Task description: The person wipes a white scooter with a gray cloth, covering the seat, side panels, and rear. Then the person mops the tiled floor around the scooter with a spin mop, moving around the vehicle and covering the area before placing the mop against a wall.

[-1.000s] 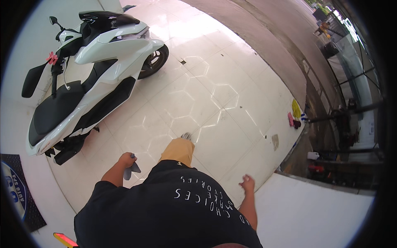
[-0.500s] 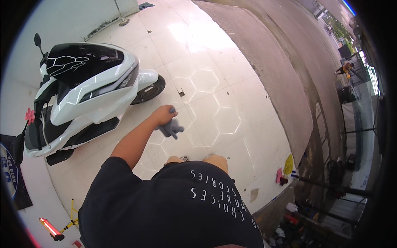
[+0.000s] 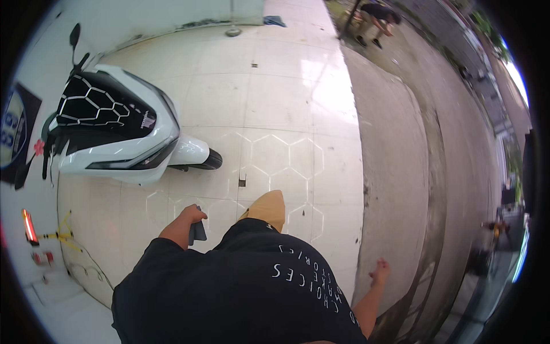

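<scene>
One grey cloth (image 3: 197, 231) gripped in left hand (image 3: 190, 216), right hand (image 3: 379, 272) spread empty, white scooter (image 3: 123, 135) nearby

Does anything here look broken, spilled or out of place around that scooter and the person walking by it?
Nothing stands out. The white scooter stands upright on the pale tiled floor, with no visible damage. The left hand grips a dark grey cloth; the right hand hangs open and holds nothing. No spill shows on the tiles.
</scene>
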`<state>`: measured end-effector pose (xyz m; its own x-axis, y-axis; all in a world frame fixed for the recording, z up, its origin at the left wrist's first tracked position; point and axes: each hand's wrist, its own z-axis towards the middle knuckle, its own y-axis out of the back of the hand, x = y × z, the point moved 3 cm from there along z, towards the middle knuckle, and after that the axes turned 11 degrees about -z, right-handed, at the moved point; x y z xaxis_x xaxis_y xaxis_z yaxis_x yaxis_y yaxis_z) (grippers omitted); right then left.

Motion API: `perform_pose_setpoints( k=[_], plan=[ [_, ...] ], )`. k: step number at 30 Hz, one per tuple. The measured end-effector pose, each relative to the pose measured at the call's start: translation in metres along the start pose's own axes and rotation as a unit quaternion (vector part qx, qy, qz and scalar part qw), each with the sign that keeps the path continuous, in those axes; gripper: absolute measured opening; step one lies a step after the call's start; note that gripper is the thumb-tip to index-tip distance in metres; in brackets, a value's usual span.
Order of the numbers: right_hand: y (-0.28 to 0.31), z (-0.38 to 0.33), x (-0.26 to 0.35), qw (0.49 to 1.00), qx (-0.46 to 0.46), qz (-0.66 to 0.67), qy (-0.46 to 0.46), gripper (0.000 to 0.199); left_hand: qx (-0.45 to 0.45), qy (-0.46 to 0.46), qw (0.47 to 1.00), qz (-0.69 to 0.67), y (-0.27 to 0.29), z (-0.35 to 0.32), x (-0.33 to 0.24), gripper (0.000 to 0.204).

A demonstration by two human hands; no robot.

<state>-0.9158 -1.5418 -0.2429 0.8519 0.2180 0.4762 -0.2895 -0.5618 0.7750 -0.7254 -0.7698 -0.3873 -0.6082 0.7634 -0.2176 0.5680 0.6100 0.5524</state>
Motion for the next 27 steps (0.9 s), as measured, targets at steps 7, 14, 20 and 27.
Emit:
perform_pose_setpoints(
  k=[7,14,20,27],
  plan=[
    [-0.002,0.234,0.295,0.987,0.044,-0.154,0.019,0.064,0.033,0.062,0.997,-0.027,0.048,0.110,-0.146,0.038],
    [-0.165,0.321,0.426,0.947,0.241,-0.200,0.064,0.046,-0.091,-0.298,0.928,-0.204,0.205,0.175,-0.517,0.021],
    [-0.254,0.447,0.581,0.912,0.305,-0.258,0.094,0.037,-0.187,-0.273,0.926,-0.182,0.323,0.255,-0.676,0.016],
    [-0.276,0.649,0.903,0.916,0.203,-0.279,0.203,0.041,-0.074,0.068,0.976,-0.192,0.275,0.389,-0.613,0.033]
  ],
)
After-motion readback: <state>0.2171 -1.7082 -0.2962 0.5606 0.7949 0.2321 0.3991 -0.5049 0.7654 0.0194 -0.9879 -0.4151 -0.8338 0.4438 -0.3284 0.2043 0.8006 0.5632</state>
